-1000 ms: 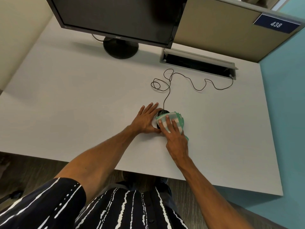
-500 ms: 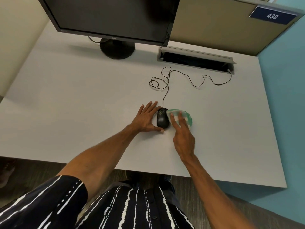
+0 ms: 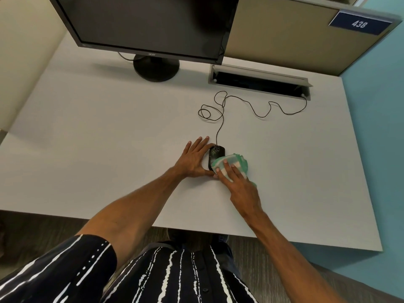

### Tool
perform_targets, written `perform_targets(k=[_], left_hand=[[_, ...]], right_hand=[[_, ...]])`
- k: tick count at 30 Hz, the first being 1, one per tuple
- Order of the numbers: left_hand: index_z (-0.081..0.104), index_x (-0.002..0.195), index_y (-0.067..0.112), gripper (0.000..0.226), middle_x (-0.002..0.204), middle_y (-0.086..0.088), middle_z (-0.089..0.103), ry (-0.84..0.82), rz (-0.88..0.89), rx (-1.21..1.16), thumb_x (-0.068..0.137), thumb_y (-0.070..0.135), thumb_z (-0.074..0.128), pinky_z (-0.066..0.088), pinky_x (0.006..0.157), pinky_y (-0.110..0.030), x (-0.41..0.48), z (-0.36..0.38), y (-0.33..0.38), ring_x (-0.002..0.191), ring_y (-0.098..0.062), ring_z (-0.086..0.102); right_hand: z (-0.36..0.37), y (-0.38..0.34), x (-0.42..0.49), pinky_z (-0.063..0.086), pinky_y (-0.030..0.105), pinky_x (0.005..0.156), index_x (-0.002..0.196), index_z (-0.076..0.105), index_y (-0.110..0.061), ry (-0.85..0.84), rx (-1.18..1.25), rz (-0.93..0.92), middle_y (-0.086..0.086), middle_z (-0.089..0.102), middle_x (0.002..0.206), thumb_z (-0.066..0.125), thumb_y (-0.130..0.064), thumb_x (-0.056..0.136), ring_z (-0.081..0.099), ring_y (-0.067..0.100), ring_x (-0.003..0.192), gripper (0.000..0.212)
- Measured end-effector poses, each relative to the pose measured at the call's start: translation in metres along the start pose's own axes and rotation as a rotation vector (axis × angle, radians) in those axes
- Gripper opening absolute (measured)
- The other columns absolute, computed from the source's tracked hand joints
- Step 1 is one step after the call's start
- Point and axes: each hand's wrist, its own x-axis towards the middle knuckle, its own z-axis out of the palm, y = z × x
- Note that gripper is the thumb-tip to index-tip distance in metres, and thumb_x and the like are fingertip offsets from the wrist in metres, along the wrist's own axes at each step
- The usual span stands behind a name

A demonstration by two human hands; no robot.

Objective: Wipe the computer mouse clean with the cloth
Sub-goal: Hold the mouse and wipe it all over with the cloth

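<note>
Blue sign (image 3: 359, 24) on partition panel (image 3: 284, 29): "438" (white numerals). Monitor (image 3: 144, 20) bezel logo too small to read.

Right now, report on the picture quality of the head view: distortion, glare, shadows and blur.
Head view: wide-angle bending bows the desk edges and tilts the monitor; lighting is soft and even, no harsh glare, faint reflections on the dark screen; gentle shadow behind the monitor stand; left hand, mouse, cloth and right hand look reasonably sharp, little blur.
</note>
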Motion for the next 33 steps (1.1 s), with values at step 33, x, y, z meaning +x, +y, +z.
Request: perform_targets(k=[33], left_hand=[[0.01,0.178,0.03,0.122,0.187,0.003,-0.01,0.007,0.015,0.013,0.086,0.072,0.08,-0.005,0.142,-0.053,-0.001,0.002,-0.003,0.175,-0.022,-0.013]], right_hand=[[0.004,0.028,-0.018,0.043,0.062,0.109,0.162,0.024,-0.018,-0.063,-0.235,-0.116,0.011,0.008,0.171,0.049,0.003,0.096,0.006,0.035,0.157,0.073]])
